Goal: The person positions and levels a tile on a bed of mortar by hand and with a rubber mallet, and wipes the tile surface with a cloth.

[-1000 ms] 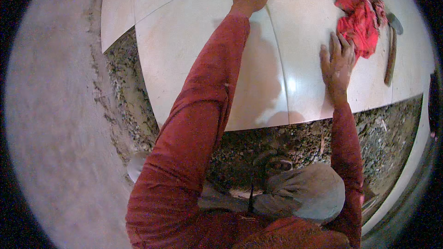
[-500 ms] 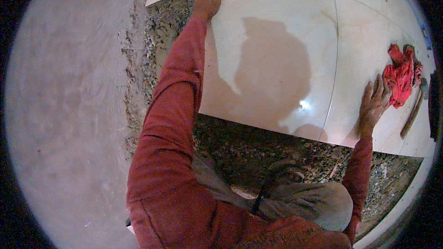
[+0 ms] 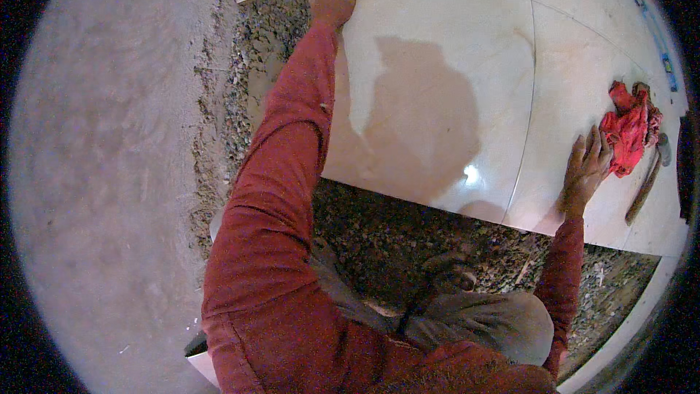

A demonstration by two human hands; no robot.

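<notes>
My left hand (image 3: pixel 332 4) rests at the far left corner of a large, glossy cream floor tile (image 3: pixel 423 14), fingers stretched and thumb held apart. The tile lies flat, with my shadow across its middle. My right hand (image 3: pixel 586 171) lies on the neighbouring tile (image 3: pixel 561 87) to the right, palm down and fingers extended, holding nothing. Its fingertips reach the edge of a crumpled red cloth (image 3: pixel 628 131). Just right of the cloth lies a hammer (image 3: pixel 643 190) with a wooden handle and a greyish head.
Loose gravelly bedding (image 3: pixel 386 233) lies along the tiles' near edge, around my bent leg (image 3: pixel 488 321). More gravel (image 3: pixel 273 25) borders the left side, beside a smooth grey floor (image 3: pixel 117 175). A blue spirit level (image 3: pixel 652 25) sits at the far right.
The view has shifted slightly, bringing more of the blue spirit level into sight. My left hand's fingers and thumb are spread a little wider. My right hand remains beside the cloth.
</notes>
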